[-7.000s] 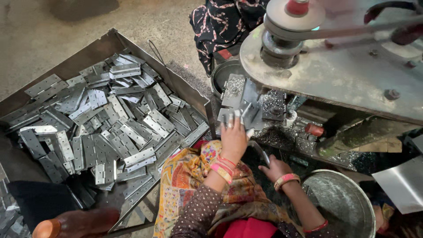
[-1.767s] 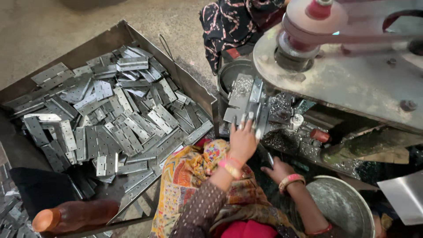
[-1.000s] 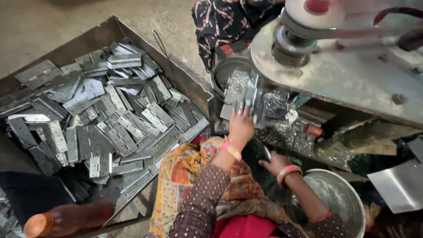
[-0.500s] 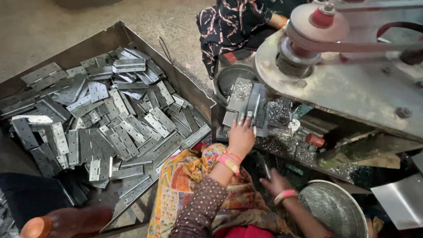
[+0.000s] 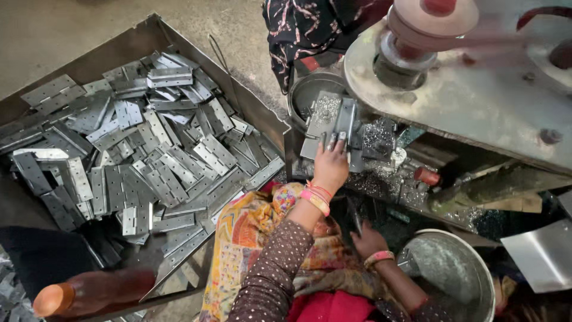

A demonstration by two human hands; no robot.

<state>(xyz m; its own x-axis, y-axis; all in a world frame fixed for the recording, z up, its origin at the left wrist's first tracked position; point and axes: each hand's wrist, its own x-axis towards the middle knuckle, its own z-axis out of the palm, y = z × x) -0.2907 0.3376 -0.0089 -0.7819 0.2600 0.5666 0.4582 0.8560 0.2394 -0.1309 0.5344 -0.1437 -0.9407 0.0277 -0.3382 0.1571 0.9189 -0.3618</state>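
My left hand (image 5: 331,164) reaches forward to the machine's work bed (image 5: 381,179), and its fingertips grip a flat grey metal hinge (image 5: 335,121) lying there. Pink and orange bangles circle that wrist. My right hand (image 5: 367,239) stays low in the shadow below the bed, beside a dark lever (image 5: 355,216); I cannot tell whether it holds anything. Shiny metal shavings (image 5: 378,136) lie around the hinge.
A big metal tray (image 5: 250,107) at the left holds several loose hinges (image 5: 149,155). A steel bowl (image 5: 448,269) sits at the lower right, a round pan (image 5: 305,89) behind the bed. The machine's pulley wheel (image 5: 430,22) overhangs. Another person (image 5: 310,30) sits opposite.
My left hand has stayed at the hinge on the bed, shifting slightly forward. My right hand stays low in the shadow. The view has swayed a little.
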